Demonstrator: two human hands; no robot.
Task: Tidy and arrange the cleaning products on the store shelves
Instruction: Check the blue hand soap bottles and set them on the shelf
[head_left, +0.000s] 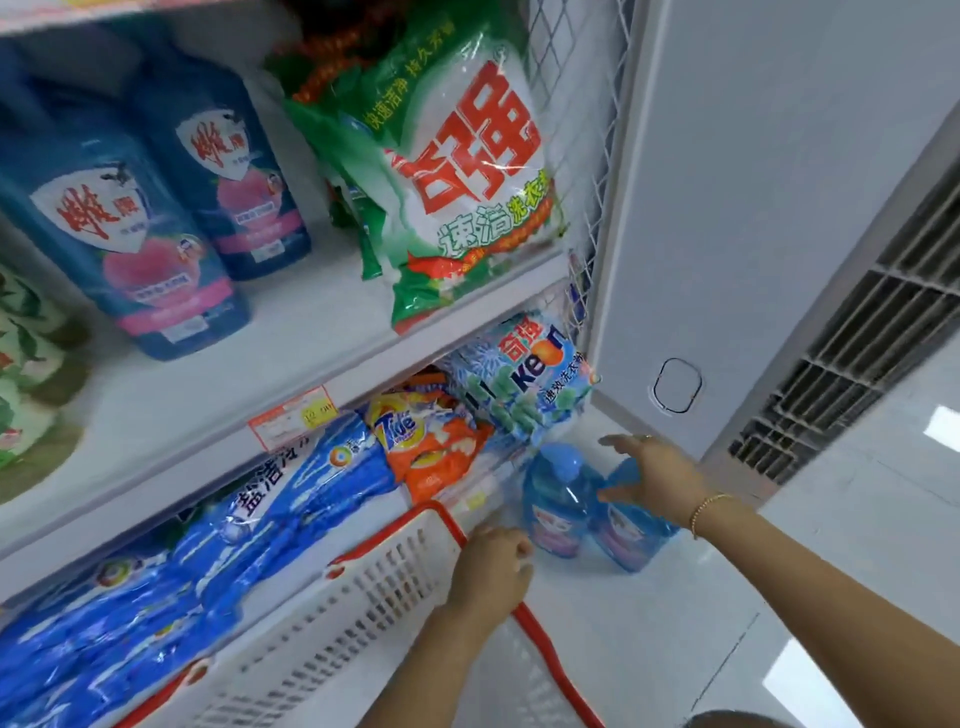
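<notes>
Two translucent blue detergent bottles stand on the floor at the shelf's right end, the left bottle (553, 499) with a blue cap and the right bottle (631, 535) partly hidden. My right hand (657, 480), fingers spread, reaches over the right bottle's top and touches it. My left hand (491, 566) has curled fingers and lies over the red rim of a white shopping basket (363, 597), just left of the bottles. Blue detergent bags (291, 519), an orange Tide bag (426, 436) and a blue Keon bag (524, 374) fill the lower shelf.
The upper shelf holds two dark blue bottles (130, 223) and green-and-white powder bags (457, 171). A price tag (293, 415) sits on the shelf edge. A white cabinet (753, 208) with a vent grille (857, 353) stands right of the shelf. The floor is pale tile.
</notes>
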